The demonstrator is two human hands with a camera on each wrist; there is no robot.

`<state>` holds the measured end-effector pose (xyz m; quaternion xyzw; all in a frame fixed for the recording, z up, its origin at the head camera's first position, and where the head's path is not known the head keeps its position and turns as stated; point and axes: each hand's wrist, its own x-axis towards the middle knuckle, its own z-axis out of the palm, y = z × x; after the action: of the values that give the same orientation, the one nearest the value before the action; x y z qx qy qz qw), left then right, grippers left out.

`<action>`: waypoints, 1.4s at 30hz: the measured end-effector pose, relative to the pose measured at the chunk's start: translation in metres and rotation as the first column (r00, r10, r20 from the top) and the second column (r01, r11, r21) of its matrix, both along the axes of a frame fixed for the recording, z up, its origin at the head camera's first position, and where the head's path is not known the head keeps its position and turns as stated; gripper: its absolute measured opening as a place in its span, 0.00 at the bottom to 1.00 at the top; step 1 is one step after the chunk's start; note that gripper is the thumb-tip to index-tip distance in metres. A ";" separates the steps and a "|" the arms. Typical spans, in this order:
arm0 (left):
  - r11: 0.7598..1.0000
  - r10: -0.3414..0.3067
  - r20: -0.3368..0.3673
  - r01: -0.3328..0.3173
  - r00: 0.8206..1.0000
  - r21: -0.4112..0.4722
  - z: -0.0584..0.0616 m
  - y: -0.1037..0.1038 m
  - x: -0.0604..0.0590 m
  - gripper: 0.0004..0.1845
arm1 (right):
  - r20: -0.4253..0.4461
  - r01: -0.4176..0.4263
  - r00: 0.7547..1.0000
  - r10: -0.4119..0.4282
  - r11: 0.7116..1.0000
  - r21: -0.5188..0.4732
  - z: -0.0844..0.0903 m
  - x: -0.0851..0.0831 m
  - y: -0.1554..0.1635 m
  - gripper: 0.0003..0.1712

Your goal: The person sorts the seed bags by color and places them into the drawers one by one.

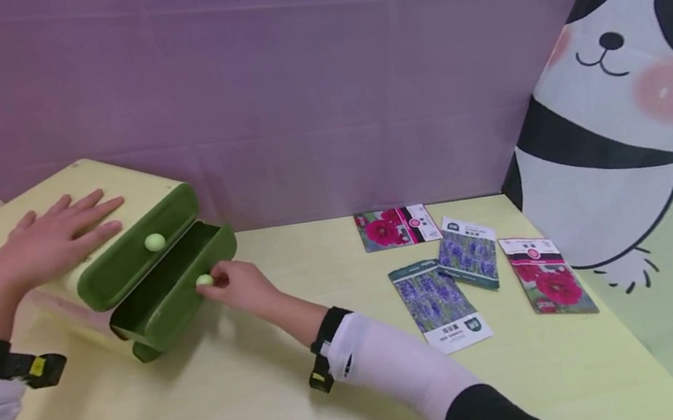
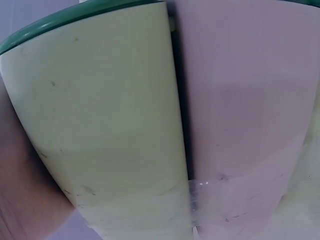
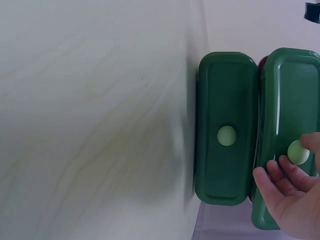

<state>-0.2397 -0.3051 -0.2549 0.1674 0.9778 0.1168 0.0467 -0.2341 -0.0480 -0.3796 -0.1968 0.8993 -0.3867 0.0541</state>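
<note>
A small drawer cabinet (image 1: pixel 131 191) with cream and pink tiers and green fronts stands at the left of the table in the head view. Its middle drawer (image 1: pixel 194 295) is pulled part way out, and the visible inside holds nothing. My right hand (image 1: pixel 244 287) pinches that drawer's pale round knob (image 1: pixel 204 281) between thumb and fingers. On the cabinet's top my left hand (image 1: pixel 59 235) rests flat, fingers spread. In the left wrist view the cream side (image 2: pixel 110 120) and pink side (image 2: pixel 245 110) fill the frame. The right wrist view shows the closed bottom drawer (image 3: pixel 227 90) beside the drawn one.
Several seed packets lie on the table's right half: a red-flowered one (image 1: pixel 382 230) at the back, two purple-flowered ones (image 1: pixel 433 301), and another red-flowered one (image 1: pixel 548 275) near the right edge. A purple backdrop (image 1: pixel 290 85) rises behind; a panda-print cloth (image 1: pixel 614 210) hangs at the right.
</note>
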 end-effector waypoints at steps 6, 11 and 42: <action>1.000 -0.002 -0.009 0.002 1.000 0.010 0.000 0.000 0.002 0.33 | -0.008 -0.015 1.000 0.015 1.000 -0.006 0.003 0.008 0.013 0.17; 1.000 -0.003 -0.017 0.003 1.000 0.019 -0.001 0.001 0.004 0.32 | -0.025 -0.042 0.999 0.043 0.999 0.033 0.005 0.014 0.022 0.18; 1.000 0.002 -0.035 -0.001 0.999 0.011 -0.002 0.001 0.004 0.32 | -0.031 -0.080 0.996 0.081 0.997 0.018 0.009 0.032 0.051 0.17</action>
<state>-0.2357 -0.3039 -0.2565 0.1690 0.9780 0.1192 0.0286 -0.2019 0.0033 -0.3705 -0.2386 0.8946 -0.3735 0.0569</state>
